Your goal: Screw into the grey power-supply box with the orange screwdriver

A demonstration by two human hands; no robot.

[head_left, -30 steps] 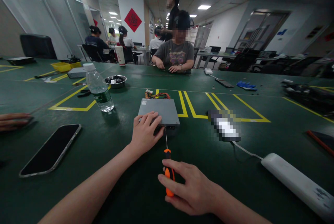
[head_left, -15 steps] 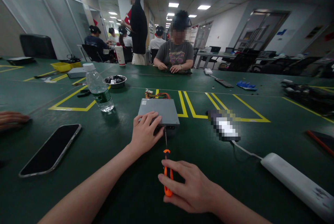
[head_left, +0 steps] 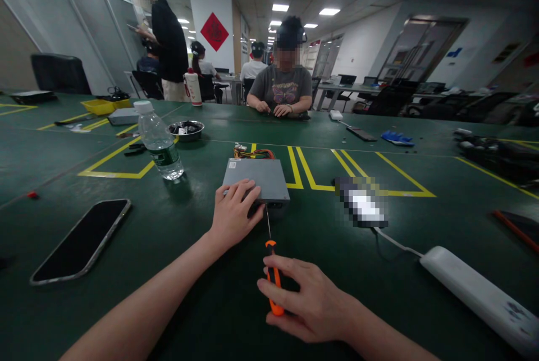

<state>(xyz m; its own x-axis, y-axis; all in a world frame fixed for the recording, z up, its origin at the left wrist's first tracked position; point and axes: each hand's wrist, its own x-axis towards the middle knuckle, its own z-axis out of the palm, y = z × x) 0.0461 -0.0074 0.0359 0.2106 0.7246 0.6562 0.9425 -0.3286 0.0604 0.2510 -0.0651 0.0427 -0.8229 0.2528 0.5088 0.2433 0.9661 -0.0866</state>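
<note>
In the head view a grey metal computer power supply [head_left: 259, 173] lies flat on the green table, its bundle of coloured cables [head_left: 255, 152] at the far side. My left hand [head_left: 236, 209] grips its near left corner, fingers over the top and thumb at the front face. An orange and black screwdriver [head_left: 274, 288] is held by its handle between the fingers and thumb of my right hand [head_left: 309, 296]. Its thin shaft points away from me, and the tip meets the front face beside my left thumb. Whatever the tip touches is too small to make out.
Left of the power supply stand a water bottle [head_left: 162, 145] and a metal bowl [head_left: 187, 130] of small parts. A phone [head_left: 82, 242] lies near left. On the right are a blurred-out lit device [head_left: 364, 206] and a white power strip [head_left: 475, 293]. A person [head_left: 280, 83] sits opposite.
The screwdriver's handle and my right hand have shifted slightly right. My left hand and the power supply stay put. Another person's hand has left the left edge; the standing person has moved left.
</note>
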